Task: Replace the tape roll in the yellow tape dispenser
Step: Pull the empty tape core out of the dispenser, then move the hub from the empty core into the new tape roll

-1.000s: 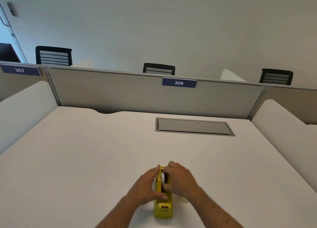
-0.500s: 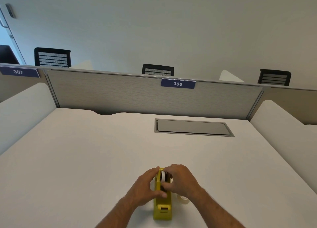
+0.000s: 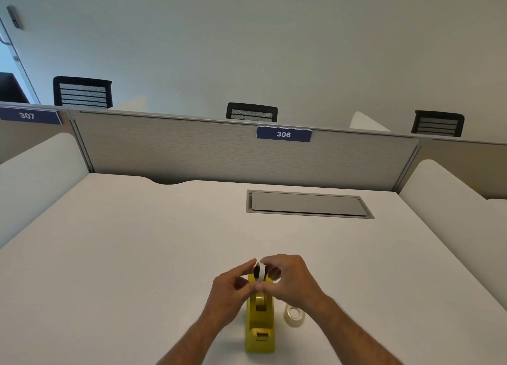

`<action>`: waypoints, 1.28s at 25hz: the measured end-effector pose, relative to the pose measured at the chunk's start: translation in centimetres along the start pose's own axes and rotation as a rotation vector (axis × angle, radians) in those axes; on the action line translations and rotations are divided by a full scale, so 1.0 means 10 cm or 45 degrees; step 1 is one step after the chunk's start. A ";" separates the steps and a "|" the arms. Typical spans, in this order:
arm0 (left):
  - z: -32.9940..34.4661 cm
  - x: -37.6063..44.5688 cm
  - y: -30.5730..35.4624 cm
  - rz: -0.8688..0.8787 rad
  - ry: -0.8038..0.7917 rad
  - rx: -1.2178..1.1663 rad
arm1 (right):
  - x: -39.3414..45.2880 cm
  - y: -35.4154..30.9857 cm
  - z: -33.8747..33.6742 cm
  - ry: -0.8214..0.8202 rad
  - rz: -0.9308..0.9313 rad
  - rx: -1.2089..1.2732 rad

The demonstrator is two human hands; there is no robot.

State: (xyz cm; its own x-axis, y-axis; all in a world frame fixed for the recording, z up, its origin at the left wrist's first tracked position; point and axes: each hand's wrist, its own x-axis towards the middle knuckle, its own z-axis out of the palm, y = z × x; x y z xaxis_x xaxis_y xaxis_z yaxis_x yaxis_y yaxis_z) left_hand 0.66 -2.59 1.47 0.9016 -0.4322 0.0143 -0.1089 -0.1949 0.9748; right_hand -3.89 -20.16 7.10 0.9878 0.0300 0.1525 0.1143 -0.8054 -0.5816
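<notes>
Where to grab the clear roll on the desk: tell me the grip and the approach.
Take the clear roll by its outer rim, thumb and fingers on opposite sides, coming straight down from above. It lies flat on the desk with its hole facing up, just right of the dispenser, so the right side is the freer one. The right hand is nearest.

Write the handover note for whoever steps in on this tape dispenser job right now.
Left hand: fingertips on the near side of the old roll, helping hold it.
Right hand: pinching that roll from the other side.
The old roll with its dark core is held just above the yellow dispenser, which stands on the desk.
A clear tape roll lies flat on the desk to the right of the dispenser, untouched.
Done: old roll is out of the dispenser.
Left: set it aside, move the core over if needed, seat the clear roll, thread tape to the cutter.
</notes>
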 end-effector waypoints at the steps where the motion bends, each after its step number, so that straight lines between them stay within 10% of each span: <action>1: 0.01 0.00 0.03 -0.018 0.017 -0.053 | 0.00 -0.01 -0.01 0.008 -0.002 0.017; 14: 0.13 0.02 0.24 -0.032 0.276 -0.154 | -0.05 -0.01 0.03 0.155 0.383 0.887; 32: 0.19 0.03 0.28 -0.170 0.244 -0.246 | -0.07 0.03 0.13 0.239 0.453 0.803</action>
State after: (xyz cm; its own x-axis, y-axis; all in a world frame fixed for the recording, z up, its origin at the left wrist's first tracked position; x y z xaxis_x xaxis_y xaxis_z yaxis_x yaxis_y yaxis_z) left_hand -0.13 -4.94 3.83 0.9672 -0.2362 -0.0929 0.0810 -0.0596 0.9949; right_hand -4.44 -19.67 5.79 0.9483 -0.3159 -0.0292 -0.1142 -0.2540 -0.9605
